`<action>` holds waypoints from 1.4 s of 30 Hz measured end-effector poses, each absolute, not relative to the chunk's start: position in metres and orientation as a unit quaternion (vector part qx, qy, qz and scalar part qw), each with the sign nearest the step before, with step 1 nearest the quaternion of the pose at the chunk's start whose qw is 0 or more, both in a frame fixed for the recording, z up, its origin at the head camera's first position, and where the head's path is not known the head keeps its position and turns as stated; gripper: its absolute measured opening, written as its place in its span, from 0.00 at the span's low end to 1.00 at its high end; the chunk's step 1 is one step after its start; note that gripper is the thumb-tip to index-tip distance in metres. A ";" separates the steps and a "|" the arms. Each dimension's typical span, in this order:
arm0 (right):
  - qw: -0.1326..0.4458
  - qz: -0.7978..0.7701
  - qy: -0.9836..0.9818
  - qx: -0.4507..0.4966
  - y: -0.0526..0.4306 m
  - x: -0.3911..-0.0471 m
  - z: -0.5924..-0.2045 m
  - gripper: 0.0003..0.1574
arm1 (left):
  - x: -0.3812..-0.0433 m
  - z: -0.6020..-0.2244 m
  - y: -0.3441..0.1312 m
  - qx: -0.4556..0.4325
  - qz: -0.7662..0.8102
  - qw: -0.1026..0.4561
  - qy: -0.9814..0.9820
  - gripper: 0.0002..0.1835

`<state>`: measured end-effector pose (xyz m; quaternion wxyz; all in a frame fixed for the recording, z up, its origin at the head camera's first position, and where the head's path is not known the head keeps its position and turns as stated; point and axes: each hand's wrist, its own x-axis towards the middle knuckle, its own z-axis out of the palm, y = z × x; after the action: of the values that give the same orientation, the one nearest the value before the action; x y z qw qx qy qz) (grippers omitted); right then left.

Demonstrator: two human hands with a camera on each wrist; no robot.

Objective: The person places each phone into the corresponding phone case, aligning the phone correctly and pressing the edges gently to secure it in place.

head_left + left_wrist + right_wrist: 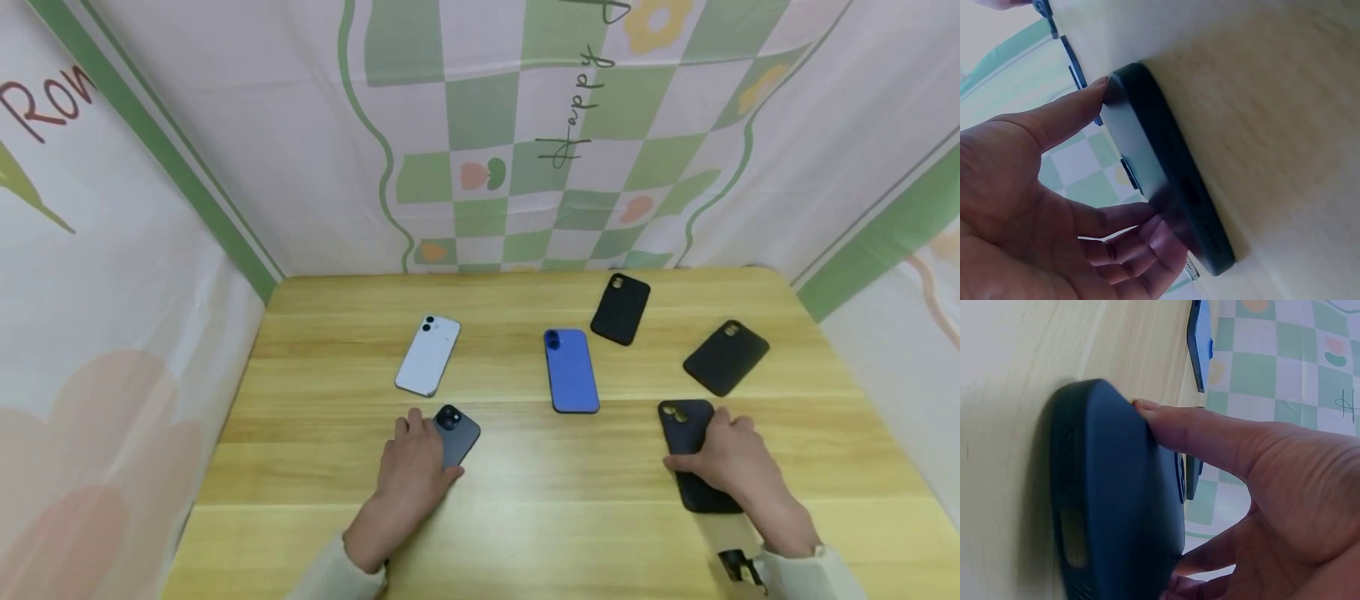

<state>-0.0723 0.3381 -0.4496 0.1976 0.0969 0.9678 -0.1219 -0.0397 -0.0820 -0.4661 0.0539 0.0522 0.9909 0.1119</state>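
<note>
My left hand [412, 471] holds a dark grey smartphone [461, 437] with a raised camera block, lying back up on the table. In the left wrist view the thumb is at one long edge of the phone [1169, 150] and the fingers are at the other; its bottom port faces the camera. On the right side, my right hand [731, 458] grips a black phone case [699, 492] across its width, thumb on the left edge. The right wrist view shows the case [1129, 487] tilted over the tabletop, with a cut-out in its bottom end.
Behind the left hand lies a white phone [427, 357]; a blue phone [572, 372] is near the middle. Two more black cases, one at the back [621, 308] and one farther right [726, 358], rest on the wooden table [337, 300]. Patterned cloth [480, 100] hangs behind.
</note>
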 end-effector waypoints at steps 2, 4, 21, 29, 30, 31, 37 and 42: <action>0.200 -0.122 0.968 0.094 0.339 -0.072 -0.450 0.82 | -0.040 -0.467 -0.082 0.049 0.119 0.055 0.990 0.42; 0.200 -0.125 0.967 0.093 0.339 -0.071 -0.450 0.83 | -0.040 -0.467 -0.082 0.045 0.127 0.055 0.989 0.42; 0.158 -0.133 0.976 0.062 0.346 -0.075 -0.441 0.59 | -0.043 -0.468 -0.084 0.024 0.183 0.048 0.982 0.44; 0.146 -0.124 0.981 0.040 0.347 -0.076 -0.433 0.47 | -0.045 -0.468 -0.088 0.033 0.212 0.070 0.974 0.44; 0.143 -0.124 0.981 0.034 0.347 -0.076 -0.433 0.46 | -0.045 -0.469 -0.088 0.034 0.216 0.074 0.973 0.44; 0.138 -0.125 0.982 0.027 0.347 -0.076 -0.433 0.44 | -0.045 -0.469 -0.088 0.035 0.221 0.077 0.971 0.44; 0.104 -0.140 0.985 -0.003 0.344 -0.076 -0.429 0.33 | -0.046 -0.466 -0.089 0.043 0.269 0.093 0.958 0.36; 0.093 -0.148 0.984 -0.022 0.338 -0.078 -0.423 0.22 | -0.046 -0.461 -0.091 0.075 0.300 0.097 0.946 0.28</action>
<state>-0.0779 0.3380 -0.4228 0.0929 -0.0219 0.9843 -0.1482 -0.0460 -0.0913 -0.4612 0.0971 0.0753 0.9460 0.2999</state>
